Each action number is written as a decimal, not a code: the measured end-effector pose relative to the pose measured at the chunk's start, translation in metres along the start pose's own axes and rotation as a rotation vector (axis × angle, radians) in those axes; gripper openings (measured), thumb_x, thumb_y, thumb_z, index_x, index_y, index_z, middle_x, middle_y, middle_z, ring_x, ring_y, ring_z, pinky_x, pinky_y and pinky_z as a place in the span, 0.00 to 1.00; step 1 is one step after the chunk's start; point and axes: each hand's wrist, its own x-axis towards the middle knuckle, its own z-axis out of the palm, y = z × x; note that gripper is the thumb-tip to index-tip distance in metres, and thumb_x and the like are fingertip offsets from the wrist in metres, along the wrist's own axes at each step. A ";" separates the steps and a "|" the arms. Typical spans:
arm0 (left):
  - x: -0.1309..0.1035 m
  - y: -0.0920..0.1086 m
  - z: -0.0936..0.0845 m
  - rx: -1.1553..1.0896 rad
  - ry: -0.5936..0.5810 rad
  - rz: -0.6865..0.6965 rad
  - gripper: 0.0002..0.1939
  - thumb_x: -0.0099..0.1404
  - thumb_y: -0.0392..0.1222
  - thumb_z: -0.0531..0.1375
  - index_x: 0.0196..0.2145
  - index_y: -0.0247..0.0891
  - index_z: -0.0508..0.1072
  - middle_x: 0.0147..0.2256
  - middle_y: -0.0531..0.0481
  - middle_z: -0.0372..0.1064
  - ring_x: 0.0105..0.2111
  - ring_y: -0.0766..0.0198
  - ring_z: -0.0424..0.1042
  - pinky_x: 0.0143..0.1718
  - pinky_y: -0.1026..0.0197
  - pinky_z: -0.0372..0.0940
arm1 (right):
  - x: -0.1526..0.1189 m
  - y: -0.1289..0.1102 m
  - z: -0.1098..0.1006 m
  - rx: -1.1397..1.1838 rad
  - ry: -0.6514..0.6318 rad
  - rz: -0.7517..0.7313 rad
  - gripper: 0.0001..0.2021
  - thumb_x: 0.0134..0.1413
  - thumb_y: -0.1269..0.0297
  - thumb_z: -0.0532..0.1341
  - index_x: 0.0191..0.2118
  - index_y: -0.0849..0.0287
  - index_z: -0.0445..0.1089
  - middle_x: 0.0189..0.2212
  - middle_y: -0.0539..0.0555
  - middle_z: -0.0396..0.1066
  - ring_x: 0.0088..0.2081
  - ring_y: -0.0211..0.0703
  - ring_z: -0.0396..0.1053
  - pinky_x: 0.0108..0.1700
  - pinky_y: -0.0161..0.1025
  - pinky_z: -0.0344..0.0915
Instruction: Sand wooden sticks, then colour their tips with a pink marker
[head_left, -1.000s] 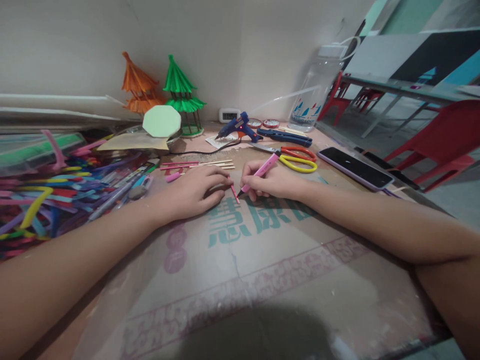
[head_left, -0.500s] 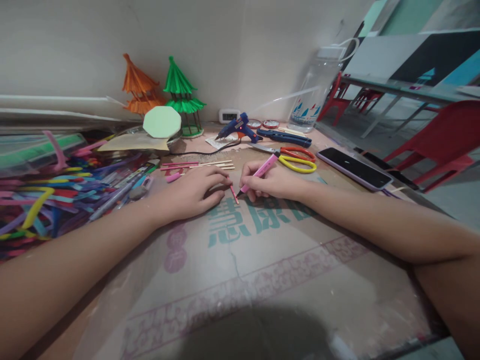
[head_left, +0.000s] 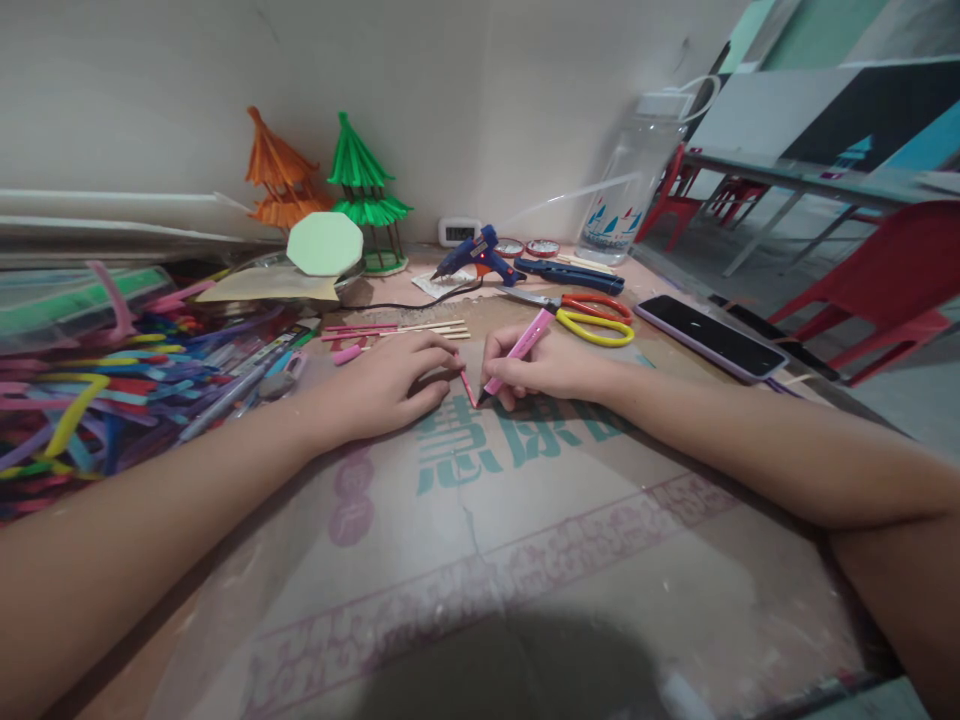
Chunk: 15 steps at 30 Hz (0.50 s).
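My right hand (head_left: 536,365) is closed round a pink marker (head_left: 529,338), its dark tip down against the near end of a thin pink-coloured stick (head_left: 468,386). The fingertips of my left hand (head_left: 401,385) pinch the far end of that stick and keep it on the tabletop. Behind my left hand lie several more thin sticks (head_left: 431,328), some pink and some bare wood. A pink marker cap (head_left: 347,355) rests beside them.
Scissors (head_left: 596,318), blue pliers (head_left: 574,275) and a glue gun (head_left: 480,255) lie at the back. A phone (head_left: 709,335) and water bottle (head_left: 626,180) stand right; pipe cleaners (head_left: 67,410) pile left. Orange (head_left: 281,170) and green (head_left: 364,180) model pavilions stand by the wall.
The marker tip has shifted slightly down and right, to the near end of the stick. My left hand stays in place.
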 end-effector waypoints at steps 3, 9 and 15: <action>0.000 0.000 0.000 -0.002 -0.003 -0.001 0.16 0.74 0.44 0.51 0.49 0.36 0.75 0.55 0.40 0.70 0.56 0.51 0.70 0.59 0.47 0.65 | 0.001 0.002 0.000 0.013 0.000 -0.015 0.07 0.59 0.65 0.60 0.30 0.60 0.67 0.19 0.48 0.72 0.19 0.32 0.65 0.21 0.29 0.57; 0.000 0.000 -0.001 0.006 -0.011 -0.009 0.17 0.74 0.44 0.51 0.50 0.36 0.75 0.56 0.40 0.70 0.56 0.51 0.69 0.59 0.48 0.65 | 0.001 0.004 0.000 -0.020 0.010 -0.024 0.07 0.60 0.65 0.61 0.32 0.59 0.68 0.20 0.48 0.73 0.20 0.32 0.65 0.22 0.29 0.58; 0.000 0.001 0.000 0.001 -0.015 -0.010 0.17 0.74 0.44 0.51 0.50 0.36 0.75 0.55 0.40 0.70 0.56 0.51 0.69 0.59 0.47 0.65 | 0.000 0.000 -0.001 -0.031 -0.021 -0.006 0.06 0.59 0.67 0.60 0.30 0.60 0.68 0.20 0.48 0.72 0.20 0.32 0.66 0.23 0.29 0.59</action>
